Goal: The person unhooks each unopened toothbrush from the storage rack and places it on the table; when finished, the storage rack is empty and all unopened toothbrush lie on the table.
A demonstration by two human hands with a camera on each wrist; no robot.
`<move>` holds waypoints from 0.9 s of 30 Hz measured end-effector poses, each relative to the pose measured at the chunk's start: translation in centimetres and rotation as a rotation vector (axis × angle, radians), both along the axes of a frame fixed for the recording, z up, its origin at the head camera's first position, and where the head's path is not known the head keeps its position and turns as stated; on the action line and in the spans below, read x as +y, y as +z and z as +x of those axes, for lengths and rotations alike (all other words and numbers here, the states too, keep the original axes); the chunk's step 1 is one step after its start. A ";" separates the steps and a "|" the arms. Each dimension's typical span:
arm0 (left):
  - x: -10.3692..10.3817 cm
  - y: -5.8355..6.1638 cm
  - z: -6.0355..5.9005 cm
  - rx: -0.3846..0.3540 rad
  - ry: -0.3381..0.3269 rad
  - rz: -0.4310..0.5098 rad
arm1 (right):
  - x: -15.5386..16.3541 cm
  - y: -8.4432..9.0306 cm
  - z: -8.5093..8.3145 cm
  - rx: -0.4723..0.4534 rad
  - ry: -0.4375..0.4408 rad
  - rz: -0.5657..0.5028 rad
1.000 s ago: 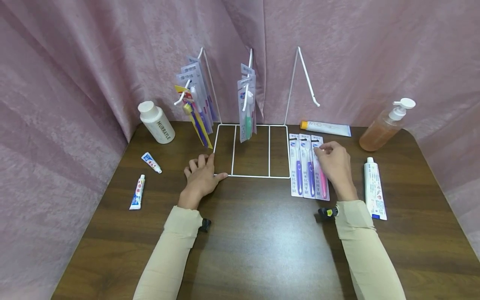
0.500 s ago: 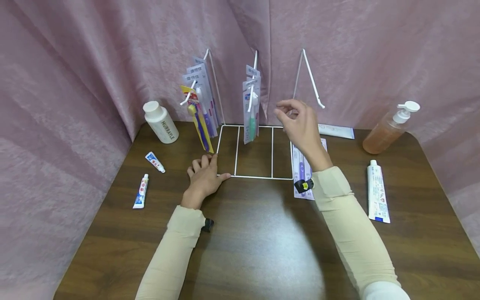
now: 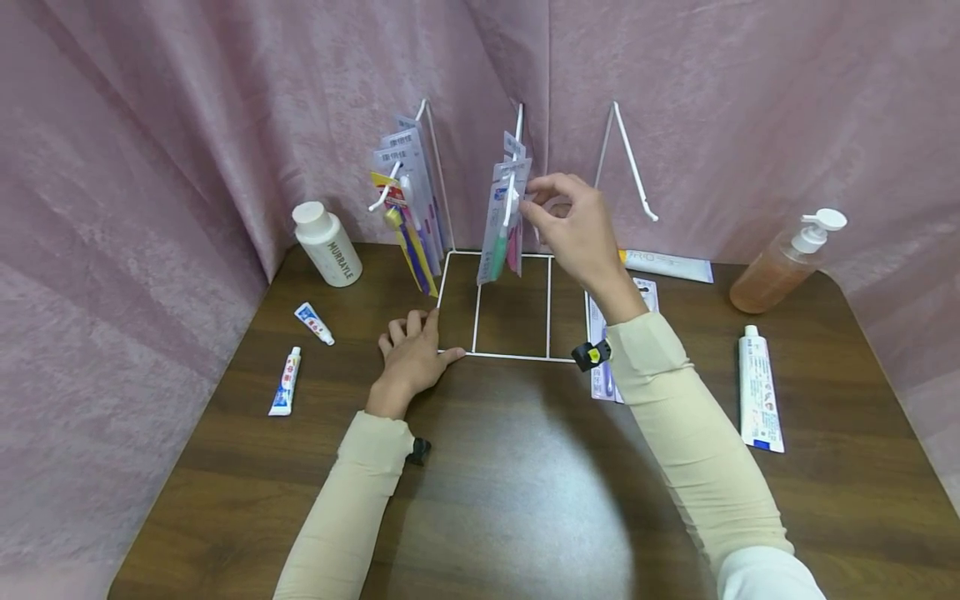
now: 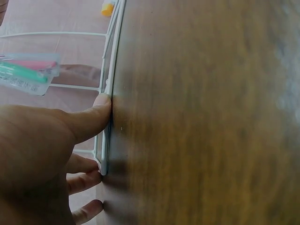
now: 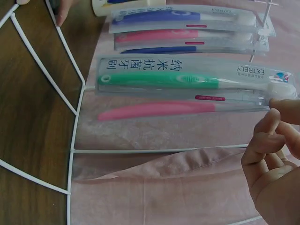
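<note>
Head view: dark wooden table (image 3: 525,500), pink curtain (image 3: 187,125); right fingers (image 3: 542,200) pinching pink toothbrush pack (image 3: 514,247).

Hanging toothbrush packs (image 3: 504,212) crowd the middle hook (image 3: 514,179). The hook at 1 o'clock (image 3: 636,179) hangs bare. The desk (image 3: 517,500) at 6 o'clock lies open.

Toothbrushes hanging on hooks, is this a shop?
Probably a pretend shop display set up on a table. Packaged toothbrushes hang from a white wire rack, toothpaste tubes lie around it, and pink cloth hangs behind instead of real shelves.
</note>
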State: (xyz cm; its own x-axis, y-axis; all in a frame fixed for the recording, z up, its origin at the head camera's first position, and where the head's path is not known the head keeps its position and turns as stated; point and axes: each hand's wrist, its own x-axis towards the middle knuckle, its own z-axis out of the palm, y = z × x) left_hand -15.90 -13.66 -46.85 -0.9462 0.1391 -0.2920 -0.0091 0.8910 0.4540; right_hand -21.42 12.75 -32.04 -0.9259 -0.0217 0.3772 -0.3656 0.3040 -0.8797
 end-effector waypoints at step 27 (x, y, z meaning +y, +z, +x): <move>0.1 -0.2 0.0 0.006 0.005 -0.018 | -0.1 -0.4 0.5 0.072 -0.007 -0.095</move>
